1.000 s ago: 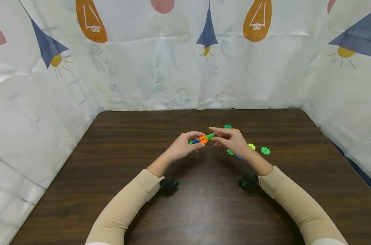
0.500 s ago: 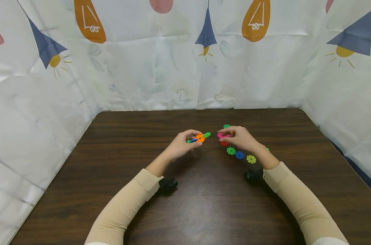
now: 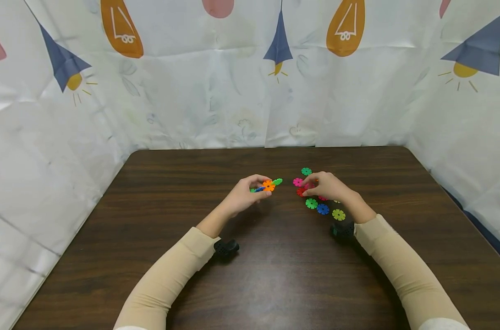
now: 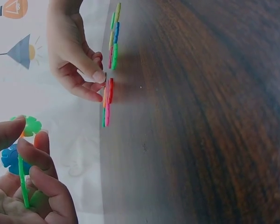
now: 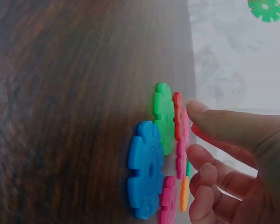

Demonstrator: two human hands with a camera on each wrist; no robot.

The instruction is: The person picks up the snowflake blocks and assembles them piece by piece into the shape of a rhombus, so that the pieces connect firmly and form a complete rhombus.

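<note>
Above the table, my left hand (image 3: 242,197) pinches a small chain of joined plastic snowflake discs. An orange disc (image 3: 268,185) sits between a light green disc (image 3: 277,182) and a blue disc (image 4: 10,158), with another green disc (image 4: 23,182) seen edge-on by the palm. My right hand (image 3: 330,187) reaches low over the loose discs, thumb and fingers apart around a pink disc (image 3: 309,186). Right beside its fingertips lie a red disc (image 3: 300,192) and a second pink disc (image 3: 297,182). The hand covers part of the group.
Toward me from the right hand lie a green disc (image 3: 311,203), a blue disc (image 3: 322,209) and a yellow disc (image 3: 338,215). Another green disc (image 3: 306,171) lies farther back. The dark wood table (image 3: 250,275) ends at a printed white curtain (image 3: 217,101).
The right hand has left the joined discs, where it touched the green end, and moved right and down to the loose discs. The left hand has drifted slightly left, still holding the chain.
</note>
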